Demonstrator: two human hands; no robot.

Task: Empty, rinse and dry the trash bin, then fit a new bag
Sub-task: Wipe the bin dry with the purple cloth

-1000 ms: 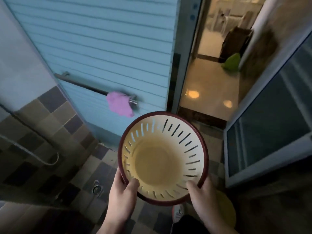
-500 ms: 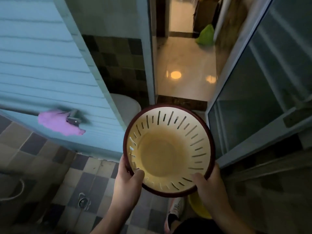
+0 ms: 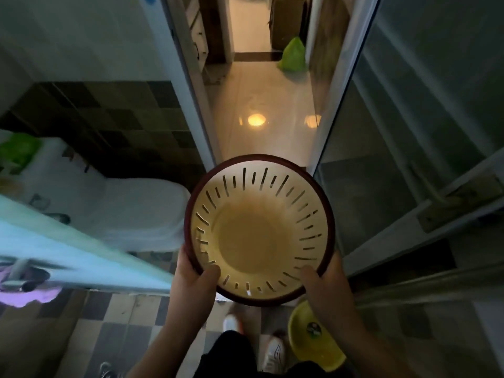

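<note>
Trash bin (image 3: 259,230), empty, hovering at doorway facing hallway. Left hand (image 3: 195,282) and right hand (image 3: 324,285) both gripping near rim, thumbs hooking inside, probably keeping mouth up for carrying out.

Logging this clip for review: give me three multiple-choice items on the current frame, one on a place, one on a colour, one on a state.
1. Where does the green bag lie?
A. on the hallway floor beyond the doorway
B. inside the bin
C. on the toilet lid

2. What colour is the bin's rim?
A. blue
B. dark red
C. white

3. How is the bin held?
A. by the left hand alone
B. by neither of the hands
C. by both, the right hand too

Answers: 1 A, it sits past the threshold; 2 B, a dark red band rings the cream slotted wall; 3 C, each thumb hooks over the near rim.
</note>
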